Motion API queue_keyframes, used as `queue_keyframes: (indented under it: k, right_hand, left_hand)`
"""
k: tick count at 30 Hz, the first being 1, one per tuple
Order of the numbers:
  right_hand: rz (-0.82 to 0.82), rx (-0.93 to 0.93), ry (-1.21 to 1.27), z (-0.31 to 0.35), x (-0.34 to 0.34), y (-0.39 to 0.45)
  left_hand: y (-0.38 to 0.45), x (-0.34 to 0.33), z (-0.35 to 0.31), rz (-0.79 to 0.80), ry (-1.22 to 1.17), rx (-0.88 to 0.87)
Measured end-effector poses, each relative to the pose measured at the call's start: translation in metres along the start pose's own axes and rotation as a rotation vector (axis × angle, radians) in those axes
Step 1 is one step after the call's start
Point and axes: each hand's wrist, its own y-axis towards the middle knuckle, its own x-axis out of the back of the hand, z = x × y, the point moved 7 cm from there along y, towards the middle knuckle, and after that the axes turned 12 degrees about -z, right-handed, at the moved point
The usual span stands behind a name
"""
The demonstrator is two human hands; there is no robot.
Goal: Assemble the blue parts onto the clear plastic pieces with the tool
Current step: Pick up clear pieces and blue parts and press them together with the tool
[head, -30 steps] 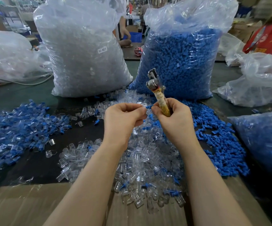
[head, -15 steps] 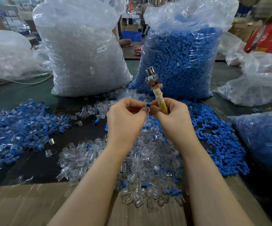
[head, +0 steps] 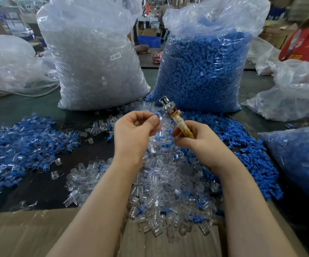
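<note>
Two bare forearms reach forward over a dark work table [head: 39,186], the hands raised above a heap of clear plastic pieces [head: 168,182]. The left hand [head: 134,132] is turned palm-in with its fingers curled, thumb and forefinger pinching a small blue part [head: 157,114] at the fingertips; a clear piece seems to sit with it, though glare against the heap behind makes that hard to confirm. The right hand [head: 196,140] wraps its fingers round the tape-bound handle of the tool [head: 176,116], whose metal head points up and away to the left, just beside the blue part but not touching it.

Half a second ago the two hands were pressed together at the fingertips, the blue part between them; they now stand apart, the left lifted and drawn left, the right lower, with the tool tilted more steeply to the left.

Loose blue parts [head: 251,156] spread along the right of the clear heap, and a mixed pile of blue-and-clear pieces [head: 20,145] lies at the left. Behind stand two tall plastic sacks, one of clear pieces with a white label [head: 94,58] and one of blue parts [head: 201,71]. A smaller bag of blue pieces [head: 301,160] sits at the right edge, and flat cardboard [head: 29,234] covers the near table edge.
</note>
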Motion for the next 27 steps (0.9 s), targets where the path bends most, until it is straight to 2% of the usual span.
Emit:
queue_keyframes:
  k: [4,15,27]
  right_hand:
    - [0.087,0.002,-0.095,-0.0060,-0.0041,0.0007]
    - [0.123,0.031,-0.138,-0.0050,-0.0058,-0.0001]
    - [0.083,0.078,-0.297,-0.0046,-0.0093,0.0013]
  left_hand:
    - [0.0029,0.0037,-0.0043,-0.003,-0.049,-0.009]
    - [0.0046,0.0049,-0.0068,0.019,-0.024,-0.039]
    - [0.0089,0.0083,-0.0038,0.010,0.010,-0.017]
